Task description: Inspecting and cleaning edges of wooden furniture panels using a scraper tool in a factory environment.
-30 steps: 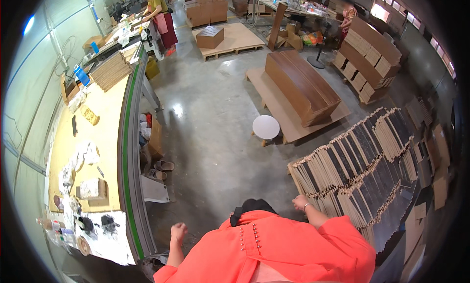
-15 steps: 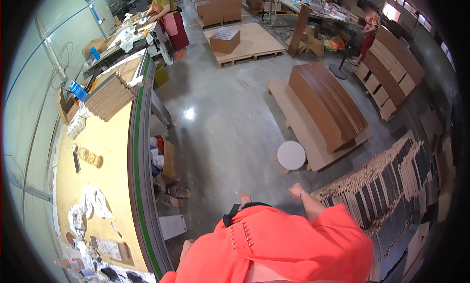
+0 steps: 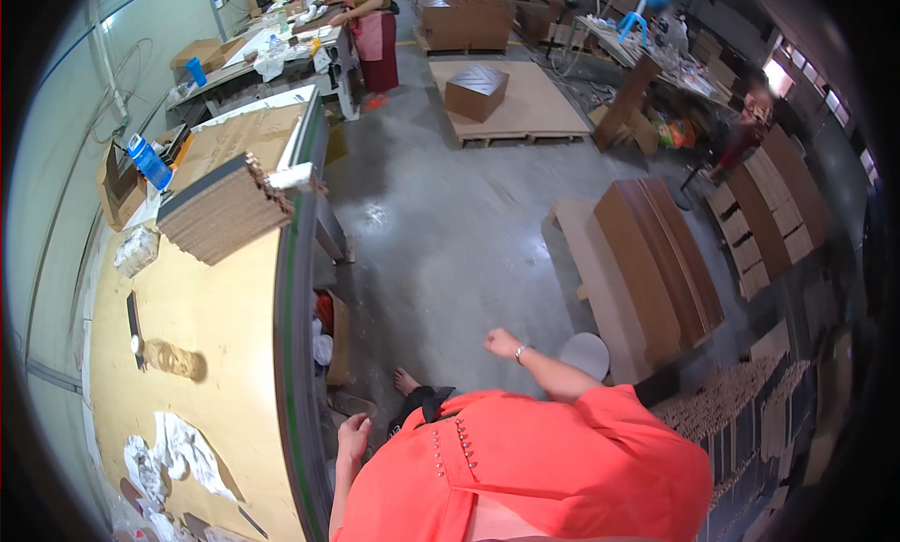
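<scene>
My right hand (image 3: 503,342) is out in front of me over the grey floor, its fingers curled in and nothing showing in them. A bracelet circles that wrist. Low by my left side is my left hand (image 3: 353,436), fingers also curled and holding nothing that I can see. It is nearest to the edge of a long worktable (image 3: 230,322) and touches nothing. On that table lie a stack of narrow brown boards (image 3: 220,214), a roll of tan tape (image 3: 176,360), a thin dark strip (image 3: 135,328) and crumpled white cloths (image 3: 183,456).
A pallet at right carries curved brown panels (image 3: 647,251), with a round stool (image 3: 585,356) beside it. Packed board strips (image 3: 741,429) stand at lower right. Farther off, a box (image 3: 476,92) sits on a pallet. One person (image 3: 370,26) stands at the far table, another (image 3: 750,120) at right.
My view has moved forward and nearer the worktable. My right hand has swung inward and forward; my left hand has come more fully into view.
</scene>
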Tool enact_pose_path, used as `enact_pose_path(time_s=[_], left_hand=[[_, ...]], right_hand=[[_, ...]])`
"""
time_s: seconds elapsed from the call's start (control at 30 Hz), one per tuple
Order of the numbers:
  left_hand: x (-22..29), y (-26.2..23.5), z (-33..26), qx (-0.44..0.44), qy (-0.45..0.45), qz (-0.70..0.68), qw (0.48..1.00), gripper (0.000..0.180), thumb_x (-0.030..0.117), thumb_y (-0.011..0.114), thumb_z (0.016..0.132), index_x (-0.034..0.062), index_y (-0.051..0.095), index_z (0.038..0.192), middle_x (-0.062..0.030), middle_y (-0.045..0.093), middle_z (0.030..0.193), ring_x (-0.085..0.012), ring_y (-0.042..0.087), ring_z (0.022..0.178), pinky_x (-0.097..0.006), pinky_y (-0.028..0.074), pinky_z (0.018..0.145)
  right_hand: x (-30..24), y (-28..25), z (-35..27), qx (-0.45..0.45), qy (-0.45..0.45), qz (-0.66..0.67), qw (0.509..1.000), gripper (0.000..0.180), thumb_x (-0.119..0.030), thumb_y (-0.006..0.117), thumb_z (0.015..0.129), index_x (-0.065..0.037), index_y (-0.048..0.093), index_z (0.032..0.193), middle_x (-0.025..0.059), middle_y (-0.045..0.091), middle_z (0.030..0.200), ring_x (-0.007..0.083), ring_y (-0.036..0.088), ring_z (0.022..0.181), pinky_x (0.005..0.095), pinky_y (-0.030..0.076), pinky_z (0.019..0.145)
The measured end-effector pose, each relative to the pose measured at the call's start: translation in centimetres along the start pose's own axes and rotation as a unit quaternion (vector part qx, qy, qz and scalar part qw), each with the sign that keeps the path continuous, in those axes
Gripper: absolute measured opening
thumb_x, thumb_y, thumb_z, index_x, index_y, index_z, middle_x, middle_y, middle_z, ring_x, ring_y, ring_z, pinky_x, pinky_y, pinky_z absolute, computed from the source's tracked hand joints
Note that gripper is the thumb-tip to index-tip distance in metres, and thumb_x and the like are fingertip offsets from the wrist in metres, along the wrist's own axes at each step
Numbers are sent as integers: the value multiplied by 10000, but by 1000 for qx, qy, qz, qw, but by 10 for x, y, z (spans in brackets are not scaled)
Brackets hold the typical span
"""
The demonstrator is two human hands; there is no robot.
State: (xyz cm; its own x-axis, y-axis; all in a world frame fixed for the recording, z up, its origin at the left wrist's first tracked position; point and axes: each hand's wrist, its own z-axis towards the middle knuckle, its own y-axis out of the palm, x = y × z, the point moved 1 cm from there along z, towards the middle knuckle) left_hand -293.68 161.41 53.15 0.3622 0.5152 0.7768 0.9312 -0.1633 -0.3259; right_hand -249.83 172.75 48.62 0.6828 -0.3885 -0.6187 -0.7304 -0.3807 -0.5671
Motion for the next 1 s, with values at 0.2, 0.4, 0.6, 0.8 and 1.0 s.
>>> enact_pose_path(time_s=[0.2, 0.4, 0.6, 0.8, 1.0], left_hand=[[116, -71, 93, 7, 105, 21, 994, 295, 121, 588, 876, -59, 605, 1109, -132, 675, 977, -168, 636, 907, -285, 490, 809], [179, -118, 157, 18, 124, -27, 992, 286, 87, 550, 900, -76, 575, 1134, -131, 667, 969, -144, 625, 895, -264, 487, 793], [217, -138, 189, 42, 70, -108, 991, 294, 92, 535, 918, -75, 554, 1159, -117, 661, 951, -147, 631, 874, -254, 491, 769], [252, -166, 176, 97, -48, -276, 955, 322, 172, 557, 924, -35, 557, 1171, -111, 656, 967, -189, 650, 871, -305, 521, 761], [223, -272, 208, 309, 5, -347, 885, 378, 350, 507, 945, 34, 582, 1140, -33, 617, 1009, -149, 570, 995, -338, 436, 901]], right_hand=[[-22, 11, 58, -85, 11, -180, 980, 251, -225, 571, 790, 4, 674, 804, 175, 670, 807, 246, 640, 785, 368, 498, 723], [-133, -28, 101, -32, 198, 430, 880, 386, -300, 457, 929, 13, 521, 1146, 177, 626, 1062, 281, 631, 953, 370, 509, 826], [-281, -60, 170, -146, 95, 551, 816, 364, -290, 418, 963, 20, 520, 1124, 193, 618, 1069, 279, 618, 986, 386, 495, 883], [-412, -57, 248, -313, -40, 508, 802, 384, -341, 452, 959, 1, 525, 1118, 164, 599, 1094, 265, 583, 1043, 378, 472, 913], [-480, -29, 266, -289, 46, 445, 846, 601, -468, 461, 938, -21, 370, 1329, 121, 394, 1351, 295, 433, 1193, 443, 374, 994]])
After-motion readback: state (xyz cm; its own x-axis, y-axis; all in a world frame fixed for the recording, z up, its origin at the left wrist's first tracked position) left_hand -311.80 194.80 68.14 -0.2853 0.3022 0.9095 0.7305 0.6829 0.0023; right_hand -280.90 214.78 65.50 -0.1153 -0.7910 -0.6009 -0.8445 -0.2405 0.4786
